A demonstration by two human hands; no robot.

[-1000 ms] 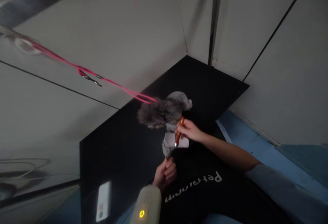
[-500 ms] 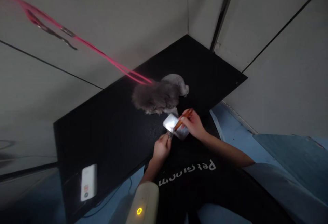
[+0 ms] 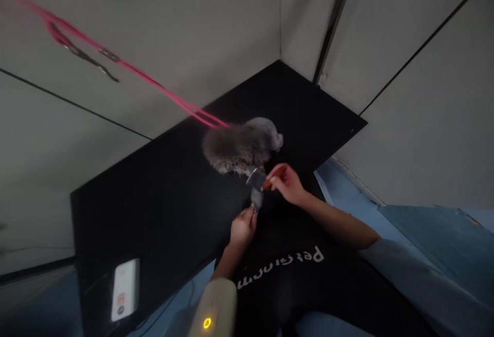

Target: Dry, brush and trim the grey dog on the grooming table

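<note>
A small grey dog (image 3: 235, 146) with fluffy fur on its head is on the black table, one leg (image 3: 257, 196) stretched out toward me. My left hand (image 3: 243, 226) is closed around the paw end of that leg. In my right hand (image 3: 287, 183) is a slicker brush (image 3: 256, 179) with an orange-brown handle, its flat head lying over the upper part of the leg. Whether the bristles touch the fur I cannot tell. A pink leash (image 3: 165, 89) runs from the upper left down to the dog's head and neck.
The black table (image 3: 162, 208) stands against grey wall panels (image 3: 185, 28). On its near left corner lies a white box-shaped device (image 3: 125, 289). Another pale device with a lit yellow ring (image 3: 214, 308) is by my left forearm. My black apron (image 3: 309, 285) hangs at the table's edge.
The brush head has turned from its bright, reflecting face to a darker, edge-on tilt, uncovering the stretched leg. My left hand keeps its grip. The view has shifted slightly.
</note>
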